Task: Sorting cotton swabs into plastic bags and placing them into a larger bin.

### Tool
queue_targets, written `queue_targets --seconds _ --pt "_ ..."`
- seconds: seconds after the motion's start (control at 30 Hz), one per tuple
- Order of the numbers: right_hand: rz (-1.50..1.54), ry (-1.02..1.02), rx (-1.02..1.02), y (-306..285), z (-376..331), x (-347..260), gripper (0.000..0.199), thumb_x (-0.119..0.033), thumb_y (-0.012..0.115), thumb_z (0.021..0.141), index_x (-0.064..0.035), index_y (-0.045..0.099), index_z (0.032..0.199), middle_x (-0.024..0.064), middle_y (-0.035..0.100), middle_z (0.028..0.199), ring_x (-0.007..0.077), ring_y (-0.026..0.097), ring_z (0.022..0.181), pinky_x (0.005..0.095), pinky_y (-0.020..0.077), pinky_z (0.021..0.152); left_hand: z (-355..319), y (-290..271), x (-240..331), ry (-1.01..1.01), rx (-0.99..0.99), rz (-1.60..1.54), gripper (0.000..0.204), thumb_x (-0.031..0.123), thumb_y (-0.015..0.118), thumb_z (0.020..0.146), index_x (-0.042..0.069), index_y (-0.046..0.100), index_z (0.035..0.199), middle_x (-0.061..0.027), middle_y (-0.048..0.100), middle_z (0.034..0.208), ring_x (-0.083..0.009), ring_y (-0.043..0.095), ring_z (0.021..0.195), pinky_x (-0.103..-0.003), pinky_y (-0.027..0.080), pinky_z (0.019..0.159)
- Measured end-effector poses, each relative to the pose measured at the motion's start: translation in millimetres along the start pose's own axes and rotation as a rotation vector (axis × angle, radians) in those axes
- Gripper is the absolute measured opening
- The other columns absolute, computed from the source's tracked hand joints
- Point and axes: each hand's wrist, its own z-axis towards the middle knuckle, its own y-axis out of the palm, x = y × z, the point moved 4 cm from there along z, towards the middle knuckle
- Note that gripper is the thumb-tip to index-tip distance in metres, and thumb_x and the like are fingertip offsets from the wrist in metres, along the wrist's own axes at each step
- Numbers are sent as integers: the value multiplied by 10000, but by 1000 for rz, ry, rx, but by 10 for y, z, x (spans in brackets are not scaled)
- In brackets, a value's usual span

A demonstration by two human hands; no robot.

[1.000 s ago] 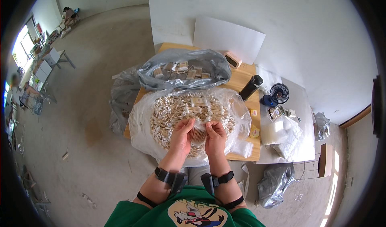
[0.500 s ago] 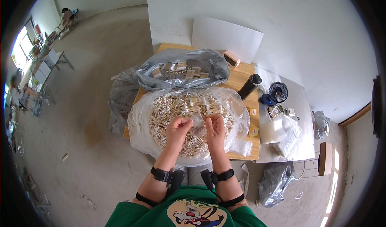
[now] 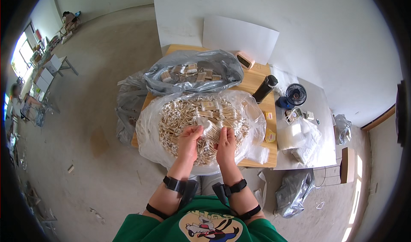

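Observation:
Over a wide heap of cotton swabs [image 3: 175, 118] with wooden sticks and white tips, both my hands are close together. My left hand [image 3: 188, 142] is closed, thumb and fingers pinching the left side of a small clear plastic bag [image 3: 204, 125]. My right hand [image 3: 225, 145] is closed at the other side of the bag, its fingertips against a bunch of swabs [image 3: 212, 133]. How far the bunch sits inside the bag is hard to make out. The heap lies in a large clear plastic bag [image 3: 147, 128]. A packed bundle of swabs [image 3: 209, 105] rests on the heap's far side.
Behind the heap, a grey plastic bag [image 3: 156, 76] holds several packed bundles. To the right on the wooden table [image 3: 269, 156] stand a black bottle [image 3: 265, 89] and a pink clock [image 3: 245, 60]; clear bags [image 3: 257, 154] lie nearer. A fan [image 3: 296, 94] stands on a side table [image 3: 326, 147].
My hands have shifted slightly, the right one lower and turned inward, its fingers now bent down. The small bag has tilted, and the swabs between my hands show more plainly.

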Motion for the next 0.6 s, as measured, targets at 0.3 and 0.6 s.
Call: queue_targets --seconds 0.3,0.6 --pt "-72 -48 66 -226 159 2 257 -241 471 982 -39 535 838 -52 467 655 23 362 556 201 307 470 133 -221 52 38 24 95 120 165 684 842 126 593 776 42 581 718 -49 511 645 -180 363 608" --pt "-363 -123 -16 -336 334 34 269 -296 493 968 -52 547 869 -49 457 620 27 405 498 206 344 425 378 -520 190 65 68 440 166 203 667 860 53 618 810 35 571 697 -54 500 587 -229 410 532"
